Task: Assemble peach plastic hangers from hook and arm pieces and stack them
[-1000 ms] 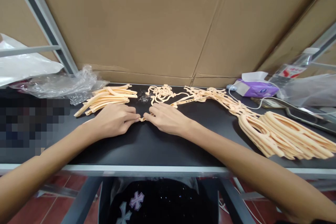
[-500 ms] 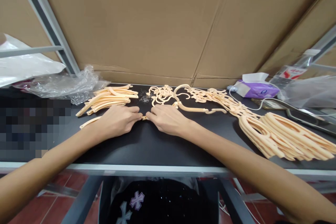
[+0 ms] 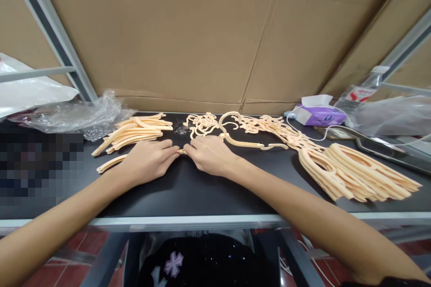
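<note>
Fingertips of my left hand (image 3: pixel 150 159) and my right hand (image 3: pixel 210 154) pinch a small yellowish piece (image 3: pixel 182 151) between them, low over the black table. Most of that piece is hidden by my fingers. Just behind my right hand lies a cream plastic hanger part with a hook (image 3: pixel 244 143). A pile of cream curved arms (image 3: pixel 141 130) sits behind my left hand, and a single curved arm (image 3: pixel 111 163) is partly covered by my left wrist. Small cream hooks (image 3: pixel 204 123) are heaped behind my hands.
Linked cream pieces (image 3: pixel 279 130) run right to stacked hanger parts (image 3: pixel 357 175). At the back right are a purple tissue pack (image 3: pixel 319 115), a cable, a bottle (image 3: pixel 363 92) and a phone-like dark object. Clear plastic wrap (image 3: pixel 81 114) lies back left, before the cardboard wall (image 3: pixel 168 31).
The view has shifted slightly. Both hands remain close together at the small piece, which shows a little more between the fingertips.
</note>
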`<state>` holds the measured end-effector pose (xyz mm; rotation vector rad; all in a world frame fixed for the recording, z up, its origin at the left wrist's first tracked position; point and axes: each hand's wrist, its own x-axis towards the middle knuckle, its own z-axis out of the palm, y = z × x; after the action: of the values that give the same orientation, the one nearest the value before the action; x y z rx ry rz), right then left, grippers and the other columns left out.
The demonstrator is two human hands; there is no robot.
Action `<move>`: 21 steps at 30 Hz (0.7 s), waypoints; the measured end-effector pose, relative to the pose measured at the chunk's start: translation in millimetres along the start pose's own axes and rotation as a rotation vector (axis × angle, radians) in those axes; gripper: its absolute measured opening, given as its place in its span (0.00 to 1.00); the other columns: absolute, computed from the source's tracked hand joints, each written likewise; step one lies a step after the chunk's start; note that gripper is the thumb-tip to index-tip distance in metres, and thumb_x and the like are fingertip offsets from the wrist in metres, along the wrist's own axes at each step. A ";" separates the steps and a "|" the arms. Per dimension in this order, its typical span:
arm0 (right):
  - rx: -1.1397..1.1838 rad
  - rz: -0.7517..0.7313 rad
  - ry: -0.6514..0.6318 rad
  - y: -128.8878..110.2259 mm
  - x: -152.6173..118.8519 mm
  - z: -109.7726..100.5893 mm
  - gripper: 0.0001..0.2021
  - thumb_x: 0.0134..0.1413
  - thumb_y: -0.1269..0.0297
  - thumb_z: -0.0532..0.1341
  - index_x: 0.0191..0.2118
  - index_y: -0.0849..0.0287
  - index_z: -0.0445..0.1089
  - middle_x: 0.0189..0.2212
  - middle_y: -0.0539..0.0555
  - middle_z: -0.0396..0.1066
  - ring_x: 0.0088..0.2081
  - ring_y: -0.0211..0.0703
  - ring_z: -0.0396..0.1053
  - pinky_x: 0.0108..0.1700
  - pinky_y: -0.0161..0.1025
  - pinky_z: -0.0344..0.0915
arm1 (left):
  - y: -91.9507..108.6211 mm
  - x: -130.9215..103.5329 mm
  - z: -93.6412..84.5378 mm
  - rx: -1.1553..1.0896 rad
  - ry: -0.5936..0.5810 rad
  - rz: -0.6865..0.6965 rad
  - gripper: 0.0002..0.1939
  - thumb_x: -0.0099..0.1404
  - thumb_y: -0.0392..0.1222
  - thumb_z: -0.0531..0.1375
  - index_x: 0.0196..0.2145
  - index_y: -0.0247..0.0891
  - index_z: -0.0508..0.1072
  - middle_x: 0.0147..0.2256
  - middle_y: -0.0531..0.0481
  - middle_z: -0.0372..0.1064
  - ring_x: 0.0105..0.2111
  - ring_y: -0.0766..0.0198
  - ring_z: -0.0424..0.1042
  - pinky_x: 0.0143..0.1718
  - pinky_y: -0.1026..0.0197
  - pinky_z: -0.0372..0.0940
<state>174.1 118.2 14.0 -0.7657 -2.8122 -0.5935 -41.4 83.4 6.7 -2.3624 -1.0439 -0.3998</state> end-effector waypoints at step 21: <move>0.135 0.060 0.491 14.1 -3.7 -8.0 0.16 0.68 0.66 0.49 0.40 0.62 0.74 0.39 0.62 0.73 0.44 0.50 0.65 0.50 0.48 0.56 | -12.9 2.0 -3.6 -0.219 0.300 -0.384 0.17 0.73 0.47 0.52 0.38 0.39 0.80 0.34 0.48 0.78 0.34 0.61 0.74 0.39 0.61 0.65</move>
<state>185.1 124.3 25.0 -0.5810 -2.3427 -0.4946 -50.0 89.8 15.0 -2.1822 -1.3589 -1.0224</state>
